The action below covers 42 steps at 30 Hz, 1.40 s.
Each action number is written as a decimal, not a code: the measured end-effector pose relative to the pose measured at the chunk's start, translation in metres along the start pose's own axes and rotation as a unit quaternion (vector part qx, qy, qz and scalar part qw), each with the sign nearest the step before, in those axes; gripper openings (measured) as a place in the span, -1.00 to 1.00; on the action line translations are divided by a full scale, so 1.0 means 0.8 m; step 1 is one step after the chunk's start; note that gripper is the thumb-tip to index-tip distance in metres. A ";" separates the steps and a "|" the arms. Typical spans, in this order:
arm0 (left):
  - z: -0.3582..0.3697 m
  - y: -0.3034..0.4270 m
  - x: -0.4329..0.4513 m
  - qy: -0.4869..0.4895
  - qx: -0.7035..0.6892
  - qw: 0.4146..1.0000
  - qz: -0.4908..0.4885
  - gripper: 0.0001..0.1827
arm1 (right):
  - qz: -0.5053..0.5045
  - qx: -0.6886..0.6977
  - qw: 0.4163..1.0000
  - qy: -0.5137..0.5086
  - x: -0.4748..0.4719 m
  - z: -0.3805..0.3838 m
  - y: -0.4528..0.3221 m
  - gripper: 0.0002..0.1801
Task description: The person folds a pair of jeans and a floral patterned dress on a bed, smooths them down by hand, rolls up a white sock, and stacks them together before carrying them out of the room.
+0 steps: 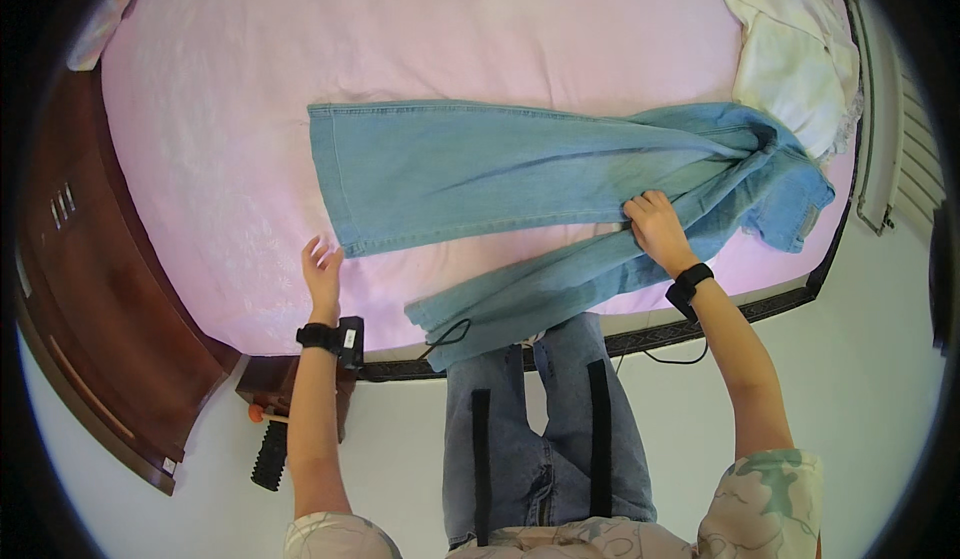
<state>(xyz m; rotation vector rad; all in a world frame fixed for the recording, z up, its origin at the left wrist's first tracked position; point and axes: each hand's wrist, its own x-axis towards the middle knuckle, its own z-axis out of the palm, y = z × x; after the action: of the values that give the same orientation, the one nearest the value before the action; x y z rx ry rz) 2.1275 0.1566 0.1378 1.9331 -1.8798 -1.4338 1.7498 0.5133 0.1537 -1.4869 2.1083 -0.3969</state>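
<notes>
A pair of light blue jeans (480, 169) lies on a bed with a pink sheet (225, 146), its waist at the right and its leg hems towards the left. One leg is spread flat; the other, nearer to me, is creased and angles away with its hem by the bed's edge. My right hand (658, 230) rests on the jeans between the two legs; its fingertips are at the inner seam of the flat leg, and whether they pinch the cloth is unclear. My left hand (322, 266) is beside the lower corner of the flat leg's hem, fingers apart and holding nothing.
A crumpled pale yellow cloth (787, 56) lies at the bed's right end, by the jeans' waist. A dark wooden headboard (112, 259) curves along the left. Below it stands a small wooden cabinet (259, 386) near a black ridged object (270, 455). A radiator (919, 154) is at the right.
</notes>
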 end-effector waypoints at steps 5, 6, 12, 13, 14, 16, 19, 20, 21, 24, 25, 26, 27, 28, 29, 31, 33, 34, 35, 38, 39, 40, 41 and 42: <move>0.024 -0.033 0.024 0.015 0.034 0.999 0.030 -0.50 | -0.024 0.009 1.000 0.014 -0.004 -0.004 -0.004 -0.81; 0.026 -0.037 0.026 0.058 0.031 0.997 0.038 -0.58 | -0.053 -0.003 0.999 0.013 -0.008 -0.007 -0.005 -0.80; 0.015 -0.009 0.002 0.028 0.044 0.997 0.058 -0.81 | -0.162 -0.030 0.983 -0.075 -0.042 -0.015 0.004 -0.77; 0.012 -0.008 -0.005 0.045 0.049 0.994 0.085 -0.83 | -0.161 -0.032 0.983 -0.076 -0.045 -0.012 0.007 -0.77; 0.008 -0.008 -0.013 0.029 0.063 0.996 0.057 -0.81 | -0.138 -0.027 0.985 -0.095 -0.048 -0.008 0.010 -0.75; -0.012 -0.027 -0.020 0.018 0.073 0.995 0.067 -0.81 | -0.121 -0.013 0.987 -0.108 -0.043 -0.002 0.002 -0.73; -0.043 -0.085 -0.025 0.024 0.110 0.989 0.099 -0.76 | -0.063 0.002 0.995 -0.079 -0.024 0.009 -0.025 -0.70; -0.069 -0.109 -0.029 0.060 0.118 0.986 0.100 -0.74 | -0.054 0.035 0.995 -0.079 -0.018 0.014 -0.049 -0.67; -0.084 -0.123 -0.038 0.089 0.117 0.984 0.098 -0.71 | -0.039 0.060 0.994 -0.087 -0.018 0.017 -0.067 -0.65; -0.005 -0.115 -0.115 -0.135 -0.031 0.958 -0.251 -0.55 | 0.031 0.042 0.994 -0.101 -0.046 0.026 -0.075 -0.57; 0.027 -0.095 -0.143 -0.189 0.000 0.939 -0.288 -0.51 | 0.064 0.019 0.994 -0.087 -0.052 0.031 -0.073 -0.54; 0.042 -0.079 -0.165 -0.191 0.008 0.936 -0.297 -0.46 | 0.063 0.020 0.994 -0.087 -0.049 0.033 -0.074 -0.54; 0.050 -0.070 -0.182 -0.191 0.017 0.932 -0.307 -0.40 | 0.073 0.014 0.994 -0.086 -0.041 0.034 -0.076 -0.56; 0.049 -0.074 -0.191 -0.182 0.023 0.934 -0.308 -0.40 | 0.079 0.013 0.993 -0.083 -0.031 0.037 -0.082 -0.58; 0.051 -0.080 -0.196 -0.165 -0.017 0.920 -0.355 -0.45 | 0.075 0.020 0.994 -0.082 -0.024 0.039 -0.085 -0.58; 0.032 -0.103 -0.190 -0.138 -0.056 0.906 -0.397 -0.50 | 0.013 -0.001 0.989 -0.150 -0.008 0.042 -0.084 -0.69; -0.004 -0.122 -0.178 -0.207 -0.042 0.907 -0.365 -0.66 | -0.044 0.024 0.994 -0.100 0.002 0.042 -0.095 -0.82; 0.018 -0.097 -0.185 -0.238 0.011 0.914 -0.330 -0.77 | -0.069 0.050 0.990 -0.112 -0.011 0.029 -0.081 -0.84; 0.019 -0.070 -0.192 -0.245 0.005 0.911 -0.332 -0.77 | -0.096 0.086 0.985 -0.117 -0.017 0.013 -0.075 -0.86; -0.036 0.009 -0.190 -0.174 -0.042 0.960 -0.215 -0.79 | -0.137 0.097 0.981 -0.099 -0.014 -0.038 -0.092 -0.90; -0.050 0.027 -0.181 -0.166 -0.084 0.959 -0.214 -0.79 | -0.138 0.094 0.981 -0.099 -0.013 -0.050 -0.086 -0.90; -0.052 0.053 -0.168 -0.151 -0.105 0.968 -0.174 -0.78 | -0.147 0.088 0.983 -0.060 -0.011 -0.062 -0.079 -0.90; -0.049 0.079 -0.150 -0.136 -0.126 0.974 -0.135 -0.77 | -0.156 0.082 0.984 -0.023 -0.011 -0.071 -0.074 -0.91; -0.051 0.099 -0.125 -0.118 -0.119 0.981 -0.099 -0.74 | -0.164 0.076 0.982 0.052 0.000 -0.071 -0.068 -0.92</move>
<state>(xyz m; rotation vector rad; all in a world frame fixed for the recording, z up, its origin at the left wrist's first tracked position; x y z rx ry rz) 2.1152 0.1980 0.2649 1.9516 -1.5403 -1.9232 1.7598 0.4910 0.2283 -1.7558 1.8604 -0.7557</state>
